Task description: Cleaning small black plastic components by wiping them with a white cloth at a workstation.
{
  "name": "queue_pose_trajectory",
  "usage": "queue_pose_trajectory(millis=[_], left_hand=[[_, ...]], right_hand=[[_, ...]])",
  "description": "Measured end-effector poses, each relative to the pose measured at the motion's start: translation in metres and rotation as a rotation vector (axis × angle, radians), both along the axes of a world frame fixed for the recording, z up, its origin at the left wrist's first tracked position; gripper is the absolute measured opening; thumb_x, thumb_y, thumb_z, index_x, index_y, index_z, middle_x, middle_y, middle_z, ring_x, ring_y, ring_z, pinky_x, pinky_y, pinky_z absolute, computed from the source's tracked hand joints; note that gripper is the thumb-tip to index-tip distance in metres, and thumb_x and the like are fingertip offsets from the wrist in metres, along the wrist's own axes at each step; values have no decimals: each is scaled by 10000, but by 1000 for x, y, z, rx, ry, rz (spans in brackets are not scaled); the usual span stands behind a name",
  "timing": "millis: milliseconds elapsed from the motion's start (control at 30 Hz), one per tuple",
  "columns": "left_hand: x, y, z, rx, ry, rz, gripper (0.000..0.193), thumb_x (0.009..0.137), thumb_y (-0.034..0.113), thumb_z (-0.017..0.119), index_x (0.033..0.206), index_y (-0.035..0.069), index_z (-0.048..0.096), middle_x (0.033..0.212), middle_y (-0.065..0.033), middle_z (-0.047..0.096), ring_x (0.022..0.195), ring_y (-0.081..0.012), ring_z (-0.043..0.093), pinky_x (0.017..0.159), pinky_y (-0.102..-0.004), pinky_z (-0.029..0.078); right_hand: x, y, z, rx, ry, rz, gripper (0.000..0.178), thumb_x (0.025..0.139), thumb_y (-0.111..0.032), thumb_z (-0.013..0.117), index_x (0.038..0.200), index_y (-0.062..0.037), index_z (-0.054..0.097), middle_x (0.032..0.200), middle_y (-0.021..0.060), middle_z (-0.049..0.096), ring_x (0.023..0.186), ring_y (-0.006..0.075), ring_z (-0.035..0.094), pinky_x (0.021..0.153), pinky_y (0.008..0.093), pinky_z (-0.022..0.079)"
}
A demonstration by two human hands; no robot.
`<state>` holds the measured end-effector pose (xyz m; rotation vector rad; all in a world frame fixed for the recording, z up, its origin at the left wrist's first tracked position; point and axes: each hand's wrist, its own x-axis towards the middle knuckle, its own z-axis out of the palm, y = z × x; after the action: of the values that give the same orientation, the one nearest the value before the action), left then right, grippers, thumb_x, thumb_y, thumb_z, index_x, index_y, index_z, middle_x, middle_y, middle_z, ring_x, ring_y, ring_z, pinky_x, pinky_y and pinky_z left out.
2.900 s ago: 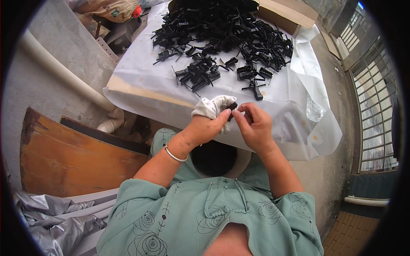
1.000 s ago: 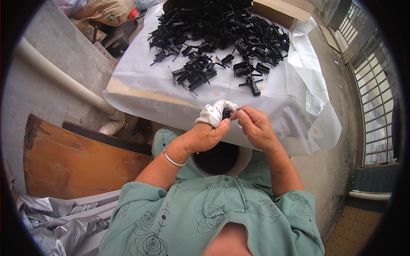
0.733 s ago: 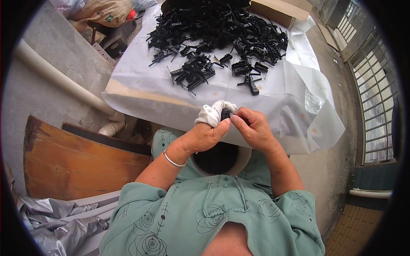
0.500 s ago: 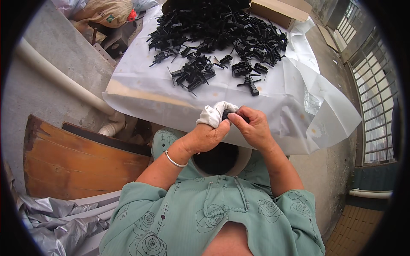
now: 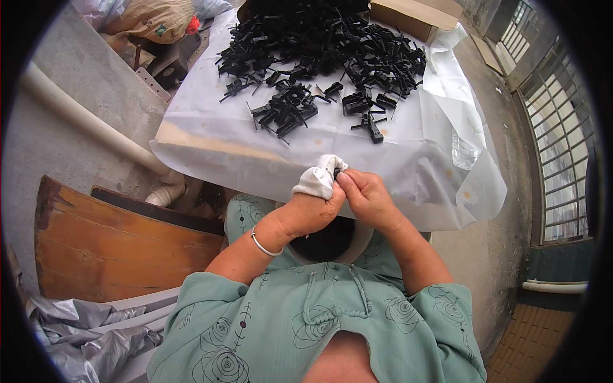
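Head view: left hand (image 5: 314, 209), under white cloth (image 5: 314, 183), and right hand (image 5: 368, 199) seemingly pinch one black part (image 5: 337, 172), presumably steadying it; beyond their fingers (image 5: 345, 182) lies the black pile (image 5: 319, 51).

Bare forearms, left (image 5: 248, 246) and right (image 5: 418, 250), angle inward and forward from bent elbows, bringing the hands together before the body. The left hand (image 5: 314, 209) curls closed, most of its fingers hidden. The right hand (image 5: 370, 199), fingers folded and thumb pressed forward, meets it at the fingertips.
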<state>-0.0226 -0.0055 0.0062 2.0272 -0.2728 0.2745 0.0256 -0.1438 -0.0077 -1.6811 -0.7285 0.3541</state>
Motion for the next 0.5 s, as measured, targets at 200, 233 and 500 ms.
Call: queue_pose_trajectory(millis=[200, 233, 500], left_hand=[[-2, 2, 6, 18, 125, -42, 246, 801, 77, 460, 1031, -13, 465, 886, -184, 554, 804, -325, 549, 715, -355, 450], [-2, 4, 9, 75, 244, -95, 293, 813, 73, 468, 1094, -9, 460, 919, -175, 560, 860, -299, 555, 757, -331, 450], [11, 18, -3, 106, 52, 26, 238, 831, 106, 523, 1040, 4, 573, 939, -178, 594, 815, -299, 587, 746, -346, 471]], right_hand=[[9, -10, 4, -53, 1, 53, 253, 913, -154, 482, 718, 5, 503, 589, 20, 418, 572, 100, 351, 527, 269, 356], [16, -17, 6, -127, 13, 121, 251, 904, -155, 494, 712, 6, 505, 586, 34, 432, 557, 113, 348, 518, 276, 353], [78, -14, -8, -756, -644, -424, 228, 803, -244, 592, 880, -37, 533, 763, 163, 611, 719, 348, 599, 630, 419, 479]])
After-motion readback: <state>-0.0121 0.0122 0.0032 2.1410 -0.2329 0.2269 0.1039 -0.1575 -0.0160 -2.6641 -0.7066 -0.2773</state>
